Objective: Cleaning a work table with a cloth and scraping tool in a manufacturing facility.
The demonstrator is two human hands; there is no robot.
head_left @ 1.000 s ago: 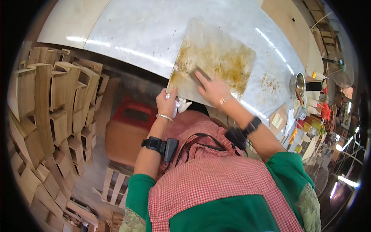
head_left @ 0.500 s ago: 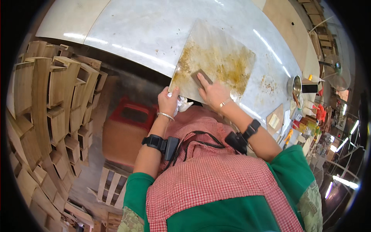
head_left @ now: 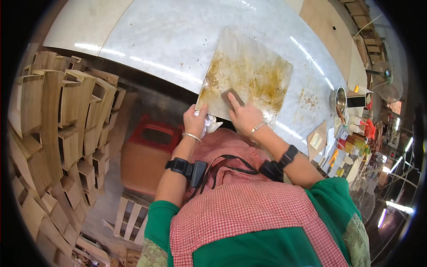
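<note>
A thin square board (head_left: pixel 253 58), pale with yellow-brown stains, lies on the grey-white worktable, its near corner at the table's edge. My left hand (head_left: pixel 195 122) is closed at that corner, thumb on top, with a crumpled white cloth or tissue (head_left: pixel 210 124) bunched in the same grip. With my right hand (head_left: pixel 247 119) I hold a small flat brown block (head_left: pixel 232 99) against the board's stained face. My fingers lie over the block; its underside is hidden.
A metal bowl (head_left: pixel 339 101) with a utensil and a dark phone (head_left: pixel 356 101) sit at the right. Bottles and tools (head_left: pixel 351 147) crowd beyond them. Wooden pieces (head_left: pixel 66 102) are stacked high on my left. A red and brown stool (head_left: pixel 149 155) stands below the table edge.
My right hand has drawn the brown block a short way toward me over the board. My left hand keeps its grip at the corner. The view has shifted slightly.
</note>
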